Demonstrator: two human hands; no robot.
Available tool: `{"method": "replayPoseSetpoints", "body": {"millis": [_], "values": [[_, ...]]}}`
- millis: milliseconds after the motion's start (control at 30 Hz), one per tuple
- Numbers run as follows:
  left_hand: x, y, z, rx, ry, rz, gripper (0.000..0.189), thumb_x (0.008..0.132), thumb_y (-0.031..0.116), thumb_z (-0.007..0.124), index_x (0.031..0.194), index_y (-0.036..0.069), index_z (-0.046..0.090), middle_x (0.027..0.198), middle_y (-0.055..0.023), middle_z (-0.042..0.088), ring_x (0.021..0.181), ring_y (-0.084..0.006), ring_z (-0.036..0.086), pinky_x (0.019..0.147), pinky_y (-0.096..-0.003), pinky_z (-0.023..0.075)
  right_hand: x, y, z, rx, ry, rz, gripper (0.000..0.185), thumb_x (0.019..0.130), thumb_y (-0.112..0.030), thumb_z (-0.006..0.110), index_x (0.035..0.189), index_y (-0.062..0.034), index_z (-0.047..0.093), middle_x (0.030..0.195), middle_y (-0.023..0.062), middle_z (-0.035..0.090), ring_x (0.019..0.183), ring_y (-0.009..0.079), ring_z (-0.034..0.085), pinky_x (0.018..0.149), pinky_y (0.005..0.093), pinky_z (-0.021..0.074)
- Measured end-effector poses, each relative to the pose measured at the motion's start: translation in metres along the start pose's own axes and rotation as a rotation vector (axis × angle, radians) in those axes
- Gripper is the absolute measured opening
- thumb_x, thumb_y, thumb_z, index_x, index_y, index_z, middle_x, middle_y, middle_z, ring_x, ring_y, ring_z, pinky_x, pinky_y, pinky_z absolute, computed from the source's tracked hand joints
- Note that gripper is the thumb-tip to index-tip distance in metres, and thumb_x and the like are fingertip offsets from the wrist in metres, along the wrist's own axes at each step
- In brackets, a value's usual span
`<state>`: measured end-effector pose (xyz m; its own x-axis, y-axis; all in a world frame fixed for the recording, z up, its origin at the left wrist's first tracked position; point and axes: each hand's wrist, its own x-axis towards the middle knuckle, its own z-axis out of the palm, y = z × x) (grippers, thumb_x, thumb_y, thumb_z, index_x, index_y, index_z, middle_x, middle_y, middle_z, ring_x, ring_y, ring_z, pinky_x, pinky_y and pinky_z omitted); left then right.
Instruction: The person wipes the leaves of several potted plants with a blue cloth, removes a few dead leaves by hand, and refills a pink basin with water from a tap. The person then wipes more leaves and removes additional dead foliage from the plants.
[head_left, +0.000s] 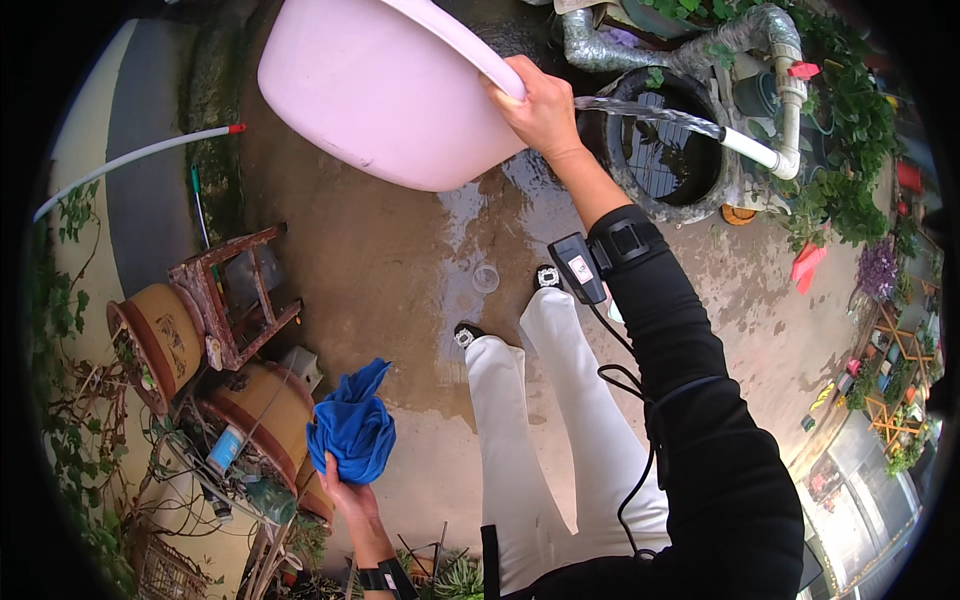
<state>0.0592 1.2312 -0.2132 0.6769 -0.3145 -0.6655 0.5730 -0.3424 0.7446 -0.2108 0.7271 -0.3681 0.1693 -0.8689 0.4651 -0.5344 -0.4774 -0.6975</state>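
Note:
My right hand (536, 109) grips the rim of a pink plastic basin (390, 97), which is tilted so that its outer side faces me. In my left hand (349, 491) is a bunched blue cloth (352, 427), held low at the left, well apart from the basin. Water (645, 109) pours from a white pipe (750, 150) and passes behind my right hand. Whether it reaches the basin is hidden. Below the stream stands a dark round vat (664, 165) with water in it.
Wet concrete floor (375, 262) lies around my feet, with a small clear plastic cup (485, 278) on it. At left are large plant pots (169, 337), a worn wooden stool (240, 292) and a hose (135, 165). A red-handled valve (802, 70) and plants (847, 202) flank the vat.

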Motion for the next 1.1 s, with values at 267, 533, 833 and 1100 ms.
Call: {"method": "replayPoseSetpoints", "body": {"millis": [267,533,833,1100], "values": [[0.003,-0.003,0.018,-0.022,0.037,-0.006,0.055,0.098,0.022,0.061,0.147,0.005,0.043,0.142,-0.0155,0.053,0.126,-0.0317,0.056,0.106,-0.0481,0.0473,-0.026,0.032,-0.019,0.102,0.047,0.366,0.028,0.087,-0.026,0.075,0.104,-0.0038,0.072,0.108,0.0131,0.070,0.099,0.0270,0.066,0.088,0.0343,0.0519],[0.000,-0.005,0.032,-0.006,0.026,-0.023,0.053,0.099,0.022,0.060,0.146,0.004,0.044,0.142,-0.0156,0.054,0.125,-0.0311,0.057,0.106,-0.0478,0.0478,-0.036,0.069,-0.017,0.010,0.016,0.394,0.049,0.085,-0.031,0.074,0.127,-0.0075,0.066,0.134,0.0148,0.060,0.116,0.0373,0.060,0.100,0.0444,0.0467],[-0.003,-0.014,0.042,-0.041,0.006,-0.021,0.056,0.099,0.021,0.061,0.149,0.005,0.041,0.144,-0.0151,0.053,0.128,-0.0306,0.056,0.108,-0.0486,0.0461,-0.059,0.059,-0.045,0.062,-0.365,0.858,0.052,0.088,-0.047,0.070,0.124,-0.0104,0.065,0.104,0.0186,0.071,0.102,0.0332,0.068,0.090,0.0426,0.0507],[-0.008,-0.021,0.015,-0.060,0.056,-0.053,0.055,0.098,0.020,0.061,0.148,0.005,0.042,0.144,-0.0140,0.052,0.129,-0.0296,0.055,0.108,-0.0491,0.0451,-0.097,-0.015,0.003,-0.094,-0.536,0.586,0.042,0.088,-0.053,0.065,0.092,-0.0116,0.070,0.082,0.0182,0.072,0.083,0.0398,0.069,0.079,0.0493,0.0539]]}}
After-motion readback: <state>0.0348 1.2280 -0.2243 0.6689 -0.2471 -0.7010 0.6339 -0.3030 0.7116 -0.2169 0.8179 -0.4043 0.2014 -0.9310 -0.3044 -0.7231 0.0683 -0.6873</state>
